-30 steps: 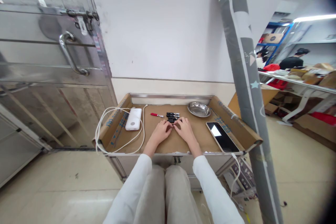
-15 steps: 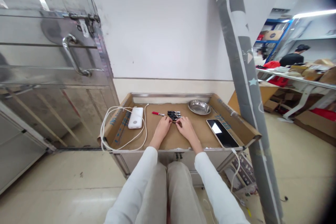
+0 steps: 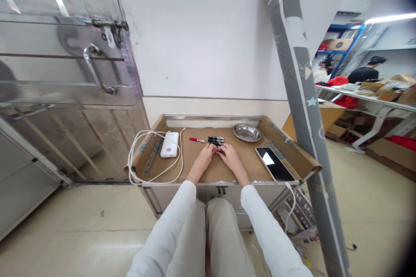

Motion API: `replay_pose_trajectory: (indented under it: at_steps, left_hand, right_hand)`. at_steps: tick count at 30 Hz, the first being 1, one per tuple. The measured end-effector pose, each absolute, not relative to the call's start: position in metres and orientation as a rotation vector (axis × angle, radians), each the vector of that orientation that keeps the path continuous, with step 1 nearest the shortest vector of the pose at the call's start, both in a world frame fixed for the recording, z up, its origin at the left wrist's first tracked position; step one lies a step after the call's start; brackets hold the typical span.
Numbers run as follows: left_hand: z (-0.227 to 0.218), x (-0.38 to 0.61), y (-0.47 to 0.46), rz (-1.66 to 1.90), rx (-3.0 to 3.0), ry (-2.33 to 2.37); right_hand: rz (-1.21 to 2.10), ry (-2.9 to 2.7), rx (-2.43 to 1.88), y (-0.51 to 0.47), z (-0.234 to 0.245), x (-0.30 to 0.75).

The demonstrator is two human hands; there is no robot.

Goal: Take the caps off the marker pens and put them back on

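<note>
At the far left stands a metal door [image 3: 65,73] with a curved handle [image 3: 95,71], beside the low desk [image 3: 208,169] whose top is lined with brown cardboard. On the left part of the desk lies a white power bank [image 3: 170,144], with a white cable [image 3: 143,160] looping around it and over the desk's left edge. Further right lies a small red pen [image 3: 196,140], apart from the power bank and just left of a small cluster of black pens [image 3: 216,140] near the middle of the desk. The left hand [image 3: 205,156] rests on the cardboard just in front of that cluster, its fingers curled and lightly bent toward the pens; whether it grips one cannot be told, because the fingertips are too small to read. The right hand [image 3: 229,155] lies close beside it, the two hands nearly touching at the fingertips, its fingers also bent and reaching to the near edge of the black pens; a hold cannot be made out. Behind and to the right sits a shallow metal dish [image 3: 247,132], and nearer the right edge a phone [image 3: 274,163] lies flat with its screen up. A tall grey roll [image 3: 299,78] leans past the desk's right corner. Far right, other people sit at a cluttered table [image 3: 367,95].
</note>
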State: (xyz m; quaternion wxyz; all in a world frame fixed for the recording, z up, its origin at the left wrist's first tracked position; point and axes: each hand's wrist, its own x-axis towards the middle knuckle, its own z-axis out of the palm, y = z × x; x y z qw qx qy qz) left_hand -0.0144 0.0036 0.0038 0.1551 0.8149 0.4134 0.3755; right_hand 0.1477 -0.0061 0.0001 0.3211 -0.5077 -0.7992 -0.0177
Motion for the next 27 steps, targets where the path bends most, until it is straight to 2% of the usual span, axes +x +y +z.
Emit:
replay_pose_trajectory:
  at_steps: [4, 10, 17, 23, 27]
  left_hand:
    - [0.006, -0.015, 0.005, 1.129, 2.424, 1.160]
    - [0.013, -0.014, 0.000, 0.868, 2.627, 1.191]
    - [0.019, -0.014, -0.005, 0.789, 2.614, 1.354]
    - [0.017, -0.014, -0.001, 0.919, 2.568, 1.375]
    - [0.017, -0.014, -0.001, 0.982, 2.582, 1.338]
  right_hand:
    - [0.025, -2.001, -1.326, -0.006, 0.000, 0.149]
    - [-0.005, -1.820, -1.409, -0.013, 0.007, 0.150]
    - [-0.104, -1.781, -1.663, -0.020, 0.015, 0.149]
    - [-0.152, -1.839, -1.725, -0.023, 0.019, 0.146]
    - [-0.090, -1.915, -1.575, -0.023, 0.018, 0.144]
